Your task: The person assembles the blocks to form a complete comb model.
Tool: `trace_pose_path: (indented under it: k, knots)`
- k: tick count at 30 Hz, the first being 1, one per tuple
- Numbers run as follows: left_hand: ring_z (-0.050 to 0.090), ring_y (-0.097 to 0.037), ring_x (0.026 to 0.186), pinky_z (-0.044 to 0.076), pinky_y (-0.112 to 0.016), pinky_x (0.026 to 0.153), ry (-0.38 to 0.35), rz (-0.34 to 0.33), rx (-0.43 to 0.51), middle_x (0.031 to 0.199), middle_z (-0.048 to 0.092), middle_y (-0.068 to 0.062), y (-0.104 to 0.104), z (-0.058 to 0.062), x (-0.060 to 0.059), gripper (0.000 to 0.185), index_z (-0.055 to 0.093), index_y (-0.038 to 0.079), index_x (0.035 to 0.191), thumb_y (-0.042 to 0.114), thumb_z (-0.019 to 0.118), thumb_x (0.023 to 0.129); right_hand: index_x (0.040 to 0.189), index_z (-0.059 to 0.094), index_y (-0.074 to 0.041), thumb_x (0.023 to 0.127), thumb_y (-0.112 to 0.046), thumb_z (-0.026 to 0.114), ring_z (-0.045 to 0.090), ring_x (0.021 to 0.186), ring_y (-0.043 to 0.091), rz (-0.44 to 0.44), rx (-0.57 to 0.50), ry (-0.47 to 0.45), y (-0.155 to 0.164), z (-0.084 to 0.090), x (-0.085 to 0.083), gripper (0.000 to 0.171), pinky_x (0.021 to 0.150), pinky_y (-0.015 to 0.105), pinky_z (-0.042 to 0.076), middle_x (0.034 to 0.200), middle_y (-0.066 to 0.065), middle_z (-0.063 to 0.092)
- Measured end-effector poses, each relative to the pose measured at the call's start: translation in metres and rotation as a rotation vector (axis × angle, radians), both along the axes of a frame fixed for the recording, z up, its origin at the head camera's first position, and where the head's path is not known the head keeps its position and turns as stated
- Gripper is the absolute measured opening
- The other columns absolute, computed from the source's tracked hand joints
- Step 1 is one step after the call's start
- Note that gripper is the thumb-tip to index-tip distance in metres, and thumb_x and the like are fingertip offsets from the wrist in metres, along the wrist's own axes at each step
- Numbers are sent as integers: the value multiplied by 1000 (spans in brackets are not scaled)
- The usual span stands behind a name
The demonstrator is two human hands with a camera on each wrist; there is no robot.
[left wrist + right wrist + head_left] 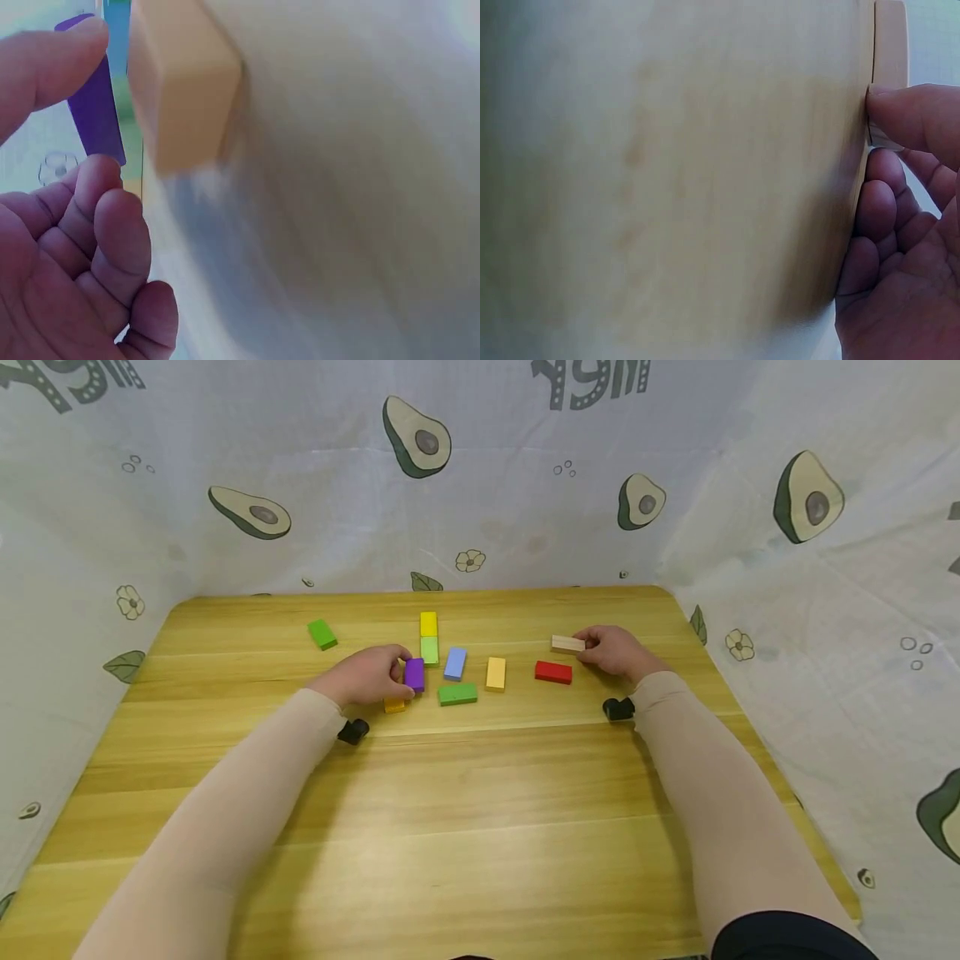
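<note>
In the head view my left hand pinches a purple block by its ends, between thumb and fingers. The left wrist view has the same purple block in that grip, with an orange block close beside the hand. From the head, the orange block is partly covered by the hand. Over on the right side, my right hand holds one end of a plain wooden block. Thumb and fingers meet at the wooden block in the right wrist view. A red block lies just nearer than it.
Between the hands lie a blue block, a green block and a yellow-orange block. Behind them a yellow block and a light green block line up end to end. Another green block lies far left on the wooden table.
</note>
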State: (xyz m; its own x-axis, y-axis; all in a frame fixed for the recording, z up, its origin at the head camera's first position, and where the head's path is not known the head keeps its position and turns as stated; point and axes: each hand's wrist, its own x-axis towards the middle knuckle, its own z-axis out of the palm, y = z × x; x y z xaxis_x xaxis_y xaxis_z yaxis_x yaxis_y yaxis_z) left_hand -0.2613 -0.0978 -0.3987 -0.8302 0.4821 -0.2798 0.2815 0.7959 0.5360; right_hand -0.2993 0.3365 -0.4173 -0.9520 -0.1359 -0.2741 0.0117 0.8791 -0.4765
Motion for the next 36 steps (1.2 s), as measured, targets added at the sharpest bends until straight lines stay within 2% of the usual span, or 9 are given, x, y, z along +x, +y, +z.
trace_pose_path:
  k: [5,10,14,27,30,33,36]
  knots:
    - [52,-16,67,43,-29,63,41,-12,-44,82,57,-2,10,-4,4,61,45,10,126,37,72,78,128,53,-9,90,-23,58,44,88,26,6,-5,-4,0,0,0,41,77,36,37,105,12,50]
    - [54,-18,79,44,-30,72,81,-18,-90,87,58,-2,17,-6,6,67,44,7,130,39,72,77,127,53,-9,90,-21,59,44,87,26,11,0,7,1,2,0,40,77,36,38,104,12,50]
    - [54,-20,84,44,-31,77,87,-16,-96,92,58,-2,20,-6,8,68,44,6,130,38,72,77,127,54,-8,90,-20,59,44,87,26,16,3,11,0,2,-1,40,77,36,38,104,12,51]
    - [51,-19,79,39,-31,69,72,-9,-62,85,53,-3,21,-13,10,62,47,9,124,38,73,77,127,54,-8,89,-21,59,45,88,26,21,6,4,1,2,0,40,78,36,38,105,12,51]
    - [50,-20,85,41,-32,75,50,2,-41,92,53,-3,19,-14,10,67,45,11,128,40,74,76,127,53,-8,89,-21,59,45,87,25,21,6,2,0,2,0,40,77,36,38,104,12,51]
    - [51,-20,95,44,-35,87,28,12,-20,104,54,-2,14,-15,9,72,42,14,132,43,74,75,128,53,-8,90,-21,59,45,87,25,22,8,1,0,2,0,41,77,36,38,105,12,51]
    - [53,-20,103,43,-39,95,27,11,0,111,55,-2,11,-15,9,66,44,17,130,42,73,76,128,52,-8,90,-21,59,45,88,25,20,11,3,0,3,0,41,78,36,38,105,12,51]
